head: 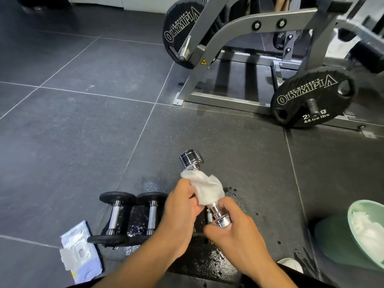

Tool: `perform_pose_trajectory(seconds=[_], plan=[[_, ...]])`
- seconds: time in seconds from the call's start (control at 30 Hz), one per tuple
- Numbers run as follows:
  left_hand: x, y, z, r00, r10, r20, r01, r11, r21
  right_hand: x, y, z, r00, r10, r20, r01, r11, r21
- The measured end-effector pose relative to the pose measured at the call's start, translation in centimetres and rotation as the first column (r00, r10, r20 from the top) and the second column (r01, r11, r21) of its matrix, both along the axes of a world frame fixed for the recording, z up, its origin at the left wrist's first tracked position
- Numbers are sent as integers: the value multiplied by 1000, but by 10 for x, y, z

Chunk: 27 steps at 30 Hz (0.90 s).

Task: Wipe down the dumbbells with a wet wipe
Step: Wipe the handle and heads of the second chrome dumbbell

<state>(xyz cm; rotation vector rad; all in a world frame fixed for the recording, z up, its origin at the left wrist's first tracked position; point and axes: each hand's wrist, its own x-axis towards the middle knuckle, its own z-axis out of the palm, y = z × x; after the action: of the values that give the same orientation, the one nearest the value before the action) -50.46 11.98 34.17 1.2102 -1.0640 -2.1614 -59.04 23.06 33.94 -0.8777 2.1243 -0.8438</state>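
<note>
A small chrome dumbbell (190, 160) is held tilted above the floor, its far head pointing away from me. My right hand (234, 227) grips its near head. My left hand (182, 206) presses a white wet wipe (207, 189) around the handle. Two black dumbbells with steel handles (115, 217) (152, 215) lie side by side on the wet floor to the left of my hands.
A pack of wet wipes (80, 252) lies at lower left. A green bin (365, 231) holding crumpled wipes sits at the right. A grey weight machine (232, 34) with black Olympia plates (311, 98) stands behind. A white shoe tip (291, 263) shows near the bin.
</note>
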Motion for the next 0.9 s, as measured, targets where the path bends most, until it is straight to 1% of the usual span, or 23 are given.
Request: perform_pose_trajectory(seconds=[0.07,0.1,0.17,0.2,0.27,0.33,0.43,0.47,0.53,0.57,0.63,0.67,0.7,0.73,0.77,0.8,0.83,0.9], plan=[[2,-9,-2,996,-3,84,7,999,-42,1,0,0,996,-16,83,17,1000,-14],[2,-13,-5,990,-12,139,23,997,-74,1,0,0,995,-14,96,16,1000,-16],[3,-18,-6,976,-30,217,55,993,-107,0,1,2,997,11,78,-10,1000,-11],[2,-20,-6,973,-50,224,79,990,-121,-1,1,3,997,23,68,-22,1000,-15],[0,-21,-6,976,-75,204,102,987,-127,-1,1,4,996,56,63,-55,998,-24],[-3,-21,-5,987,-22,157,37,995,-92,0,1,5,991,74,108,-71,997,-36],[-5,-24,-3,999,50,20,-51,995,86,0,1,6,948,109,298,-79,991,-112],[-5,-25,1,999,47,-26,-43,987,156,-1,1,6,920,123,373,-78,988,-134],[-5,-28,6,992,8,-126,30,955,295,-2,0,8,839,135,527,-57,985,-161],[-6,-29,8,985,-6,-174,68,933,354,-2,0,9,769,136,624,-29,984,-178],[-8,-28,12,967,-8,-253,115,903,413,-1,0,13,589,154,794,36,976,-216],[-9,-27,13,963,-17,-269,129,905,405,-2,1,15,548,165,820,45,973,-226],[-10,-26,14,961,-25,-276,136,911,389,-3,1,16,576,166,800,26,975,-221],[-11,-26,14,966,-25,-256,118,928,355,-5,1,16,673,154,723,-10,980,-200],[-13,-25,12,975,-16,-221,85,947,309,-6,1,15,792,135,596,-43,985,-167],[-15,-25,10,985,14,-172,31,965,259,-5,1,14,886,115,448,-62,989,-131],[-18,-24,10,990,45,-130,-16,976,218,-3,0,12,946,99,309,-74,993,-94],[-22,-20,10,995,87,-58,-77,984,159,2,-1,12,994,46,96,-45,999,-14]])
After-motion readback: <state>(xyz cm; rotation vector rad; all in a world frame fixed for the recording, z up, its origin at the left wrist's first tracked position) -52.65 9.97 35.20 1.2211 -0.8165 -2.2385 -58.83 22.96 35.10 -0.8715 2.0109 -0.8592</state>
